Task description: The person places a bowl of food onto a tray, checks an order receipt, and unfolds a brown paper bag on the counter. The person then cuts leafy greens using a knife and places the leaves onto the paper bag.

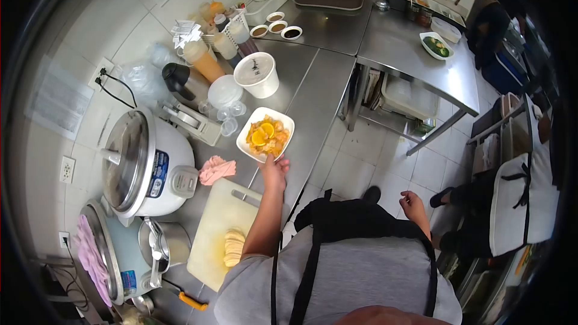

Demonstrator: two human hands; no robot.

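Note:
A square white bowl (242, 139) holds orange-glazed pieces topped with orange slices (262, 135). My left hand (274, 173) grips the near rim of this bowl on the steel counter. The fingertips are partly hidden at the rim. My right hand (414, 207) hangs over the floor to the right, its fingers loosely curled with nothing visible in them. Close to my left forearm lies a pale cutting board (211, 229) with a sliced yellowish food (233, 248) on it. A pink cloth (217, 170) is crumpled between the board and the rice cooker (165, 162).
Beyond the bowl stand a lidded white tub (256, 75), small clear cups (229, 126), squeeze bottles (201, 60) and sauce dishes (277, 26). An orange-handled tool (192, 301) lies near the board. A side table (415, 63) bears a dish of greens (436, 46). A person in an apron (512, 204) stands at right.

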